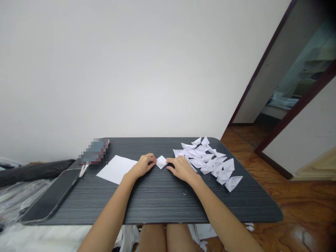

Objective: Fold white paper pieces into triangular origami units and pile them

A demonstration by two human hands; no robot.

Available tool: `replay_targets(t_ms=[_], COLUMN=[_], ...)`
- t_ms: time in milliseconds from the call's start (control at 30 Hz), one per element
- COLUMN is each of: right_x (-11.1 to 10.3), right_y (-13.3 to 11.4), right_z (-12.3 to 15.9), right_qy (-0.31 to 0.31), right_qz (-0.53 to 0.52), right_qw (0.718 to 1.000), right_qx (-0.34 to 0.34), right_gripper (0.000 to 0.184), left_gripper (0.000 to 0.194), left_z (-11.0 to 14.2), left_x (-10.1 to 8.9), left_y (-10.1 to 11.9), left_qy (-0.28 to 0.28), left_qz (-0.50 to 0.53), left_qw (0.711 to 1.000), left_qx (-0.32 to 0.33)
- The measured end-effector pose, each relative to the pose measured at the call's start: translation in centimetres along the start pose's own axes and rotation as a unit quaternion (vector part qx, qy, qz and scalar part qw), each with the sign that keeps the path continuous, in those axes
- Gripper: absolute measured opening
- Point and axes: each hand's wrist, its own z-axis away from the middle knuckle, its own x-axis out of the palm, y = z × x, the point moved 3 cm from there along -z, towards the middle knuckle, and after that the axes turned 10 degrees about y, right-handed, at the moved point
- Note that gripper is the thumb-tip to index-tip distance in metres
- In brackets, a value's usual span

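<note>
A small white folded paper (161, 162), diamond-shaped, lies on the dark table between my hands. My left hand (144, 164) pinches its left corner between thumb and fingers. At the opposite corner, my right hand (181, 167) has its thumb and forefinger closed on the paper. White paper sheets (115, 169) lie flat to the left, partly behind my left wrist. To the right of my right hand is a cluster of several folded paper boats (207, 159), some partly hidden by that hand.
The dark ribbed table (162, 206) stands against a white wall. A phone (52, 196) lies on its left side, with a blurred-out object (94, 152) and white cable (83, 170) behind it. Paper scraps lie on the wooden floor (307, 206) below; a doorway opens at right.
</note>
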Motion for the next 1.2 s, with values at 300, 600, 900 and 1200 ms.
replay_targets(t_ms=[300,600,900,1200], right_x=[1.5,2.4,2.5,3.0], right_y=[0.5,1.3,0.8,0.7], right_z=[-1.0,-2.0,-2.6,-3.4], right_qy=[0.033,0.059,0.008,-0.031], right_qz=[-0.107,-0.081,0.002,0.034], right_qw=[0.992,0.994,0.988,0.983], right_qx=[-0.049,0.054,0.156,0.176], right_gripper=[0.013,0.012,0.013,0.005], left_gripper=[0.016,0.015,0.015,0.008], left_z=[0.0,0.0,-0.6,-1.4], left_x=[-0.4,0.0,0.1,1.1], left_y=[0.5,-0.4,0.4,-0.3], left_qy=[0.028,0.042,0.023,-0.009], left_qz=[-0.003,-0.048,-0.088,-0.138], left_qw=[0.998,0.985,0.957,0.924], left_qx=[-0.058,-0.159,-0.274,-0.358])
